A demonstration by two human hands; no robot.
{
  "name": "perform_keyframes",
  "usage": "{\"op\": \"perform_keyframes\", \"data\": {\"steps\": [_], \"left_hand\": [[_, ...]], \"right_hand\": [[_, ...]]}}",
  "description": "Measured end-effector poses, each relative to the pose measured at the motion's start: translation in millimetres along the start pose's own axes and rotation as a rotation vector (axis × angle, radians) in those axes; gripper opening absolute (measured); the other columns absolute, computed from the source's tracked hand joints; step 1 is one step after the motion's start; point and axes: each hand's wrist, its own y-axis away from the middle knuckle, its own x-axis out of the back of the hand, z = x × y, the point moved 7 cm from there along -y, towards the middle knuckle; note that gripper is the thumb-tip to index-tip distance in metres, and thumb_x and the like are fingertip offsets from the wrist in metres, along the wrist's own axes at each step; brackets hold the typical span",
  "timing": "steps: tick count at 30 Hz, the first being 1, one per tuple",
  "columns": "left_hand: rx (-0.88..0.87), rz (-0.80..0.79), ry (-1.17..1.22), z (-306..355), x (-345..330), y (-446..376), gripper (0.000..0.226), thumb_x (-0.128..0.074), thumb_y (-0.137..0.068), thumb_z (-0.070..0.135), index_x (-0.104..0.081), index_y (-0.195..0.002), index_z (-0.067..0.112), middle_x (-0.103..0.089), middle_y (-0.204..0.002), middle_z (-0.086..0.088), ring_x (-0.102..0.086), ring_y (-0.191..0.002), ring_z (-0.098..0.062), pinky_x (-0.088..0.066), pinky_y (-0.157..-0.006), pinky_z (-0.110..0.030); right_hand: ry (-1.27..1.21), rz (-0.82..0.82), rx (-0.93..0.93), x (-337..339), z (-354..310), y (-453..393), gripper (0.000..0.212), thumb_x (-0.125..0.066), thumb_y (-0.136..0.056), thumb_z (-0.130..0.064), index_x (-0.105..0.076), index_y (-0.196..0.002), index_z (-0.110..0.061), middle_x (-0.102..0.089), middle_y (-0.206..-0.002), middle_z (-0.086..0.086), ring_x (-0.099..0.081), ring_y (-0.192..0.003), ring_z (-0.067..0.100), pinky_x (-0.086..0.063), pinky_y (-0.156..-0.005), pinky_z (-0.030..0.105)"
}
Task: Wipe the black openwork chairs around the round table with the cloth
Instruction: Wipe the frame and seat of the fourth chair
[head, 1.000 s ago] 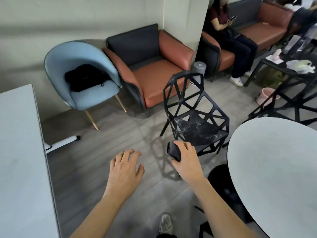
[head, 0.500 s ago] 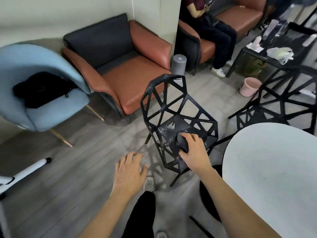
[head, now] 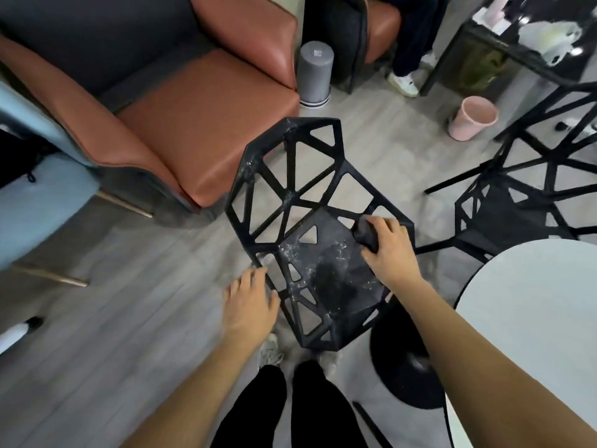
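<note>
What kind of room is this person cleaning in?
Probably a lounge or waiting area in an office or café. Brown leather armchairs line the wall, black openwork chairs stand around a round white table, and someone's legs show at another seat.

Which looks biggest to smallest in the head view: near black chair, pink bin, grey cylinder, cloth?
1. near black chair
2. grey cylinder and pink bin: look alike, no ranking
3. cloth, partly hidden under the right hand
</note>
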Motion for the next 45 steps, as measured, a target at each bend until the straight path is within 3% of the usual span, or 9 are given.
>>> {"op": "perform_keyframes", "data": {"steps": [5,9,14,21,25,36,41,43,45], "left_hand": [[0.190,0.003,0.163,-13.8,-48.2,-57.5,0.063,-0.050,-0.099,0.036,-0.024,-0.152,0.013,-0.035,-0.153,-0.008,-0.043,-0.135,-0.027,-0.039,-0.113,-0.043],[0.383,0.017,0.388,-25.1,-89.6,-82.4,0.079,-0.053,-0.099,0.029,-0.005,-0.158,0.009,-0.026,-0.159,-0.014,-0.040,-0.138,-0.036,-0.038,-0.114,-0.047],[0.542,-0.054,0.530,-31.0,-138.7,-99.9,0.081,-0.048,-0.099,0.030,0.004,-0.159,0.015,-0.035,-0.153,-0.019,-0.044,-0.135,-0.039,-0.041,-0.110,-0.054],[0.590,-0.046,0.643,-17.8,-161.4,-109.5,0.089,-0.049,-0.100,0.014,0.021,-0.156,0.014,0.000,-0.166,-0.010,-0.026,-0.147,-0.038,-0.036,-0.108,-0.031],[0.638,-0.018,0.634,-17.3,-162.0,-120.8,0.093,-0.051,-0.097,0.010,0.020,-0.157,0.015,0.003,-0.167,-0.010,-0.019,-0.150,-0.040,-0.029,-0.119,-0.050],[0.546,-0.085,0.538,-1.7,-122.5,-205.8,0.092,-0.050,-0.097,0.018,0.020,-0.157,0.013,0.009,-0.168,-0.005,-0.014,-0.152,-0.037,-0.021,-0.123,-0.045],[0.448,-0.144,0.417,-3.4,-102.8,-253.2,0.090,-0.049,-0.097,0.019,0.018,-0.157,0.014,0.009,-0.168,-0.001,-0.025,-0.148,-0.039,-0.029,-0.119,-0.046],[0.394,-0.174,0.367,-1.6,-95.0,-273.2,0.089,-0.049,-0.098,0.019,0.018,-0.157,0.014,0.010,-0.168,-0.001,-0.027,-0.146,-0.040,-0.035,-0.113,-0.042],[0.347,-0.191,0.316,2.4,-88.1,-291.4,0.090,-0.049,-0.099,0.018,0.019,-0.157,0.014,0.013,-0.168,-0.001,-0.029,-0.144,-0.041,-0.043,-0.096,-0.034]], "right_hand": [[0.062,-0.022,0.002,-42.4,49.8,-83.3,0.057,-0.071,-0.088,-0.024,-0.047,-0.139,-0.025,-0.050,-0.133,0.009,-0.044,-0.119,0.038,-0.044,-0.100,0.053],[0.148,-0.058,0.028,-75.8,89.1,-146.9,0.050,-0.067,-0.090,-0.024,-0.049,-0.136,-0.020,-0.051,-0.133,0.017,-0.046,-0.116,0.044,-0.040,-0.103,0.053],[0.219,-0.092,-0.018,-106.8,139.6,-201.7,0.051,-0.067,-0.091,-0.024,-0.048,-0.138,-0.020,-0.043,-0.145,0.021,-0.041,-0.124,0.046,-0.034,-0.110,0.049],[0.229,-0.208,-0.043,-146.3,186.8,-228.2,0.050,-0.066,-0.086,-0.031,-0.046,-0.133,-0.032,-0.051,-0.132,0.021,-0.043,-0.123,0.044,-0.036,-0.107,0.052],[0.161,-0.152,-0.090,-145.9,190.4,-228.5,0.048,-0.067,-0.087,-0.028,-0.050,-0.132,-0.028,-0.047,-0.129,0.022,-0.042,-0.118,0.046,-0.036,-0.107,0.051],[0.008,-0.127,-0.278,-124.6,215.5,-229.8,0.042,-0.065,-0.092,-0.021,-0.053,-0.132,-0.014,-0.040,-0.133,0.027,-0.039,-0.122,0.045,-0.029,-0.111,0.045],[-0.021,-0.129,-0.444,-133.4,235.6,-204.2,0.043,-0.068,-0.090,-0.026,-0.053,-0.128,-0.014,-0.034,-0.133,0.021,-0.041,-0.122,0.047,-0.038,-0.111,0.051],[-0.038,-0.115,-0.522,-138.2,242.1,-189.6,0.044,-0.070,-0.089,-0.025,-0.053,-0.128,-0.012,-0.032,-0.136,0.021,-0.041,-0.123,0.048,-0.037,-0.112,0.050],[-0.044,-0.115,-0.578,-143.0,243.5,-171.7,0.045,-0.071,-0.089,-0.026,-0.053,-0.128,-0.013,-0.031,-0.136,0.021,-0.040,-0.124,0.049,-0.038,-0.112,0.050]]}}
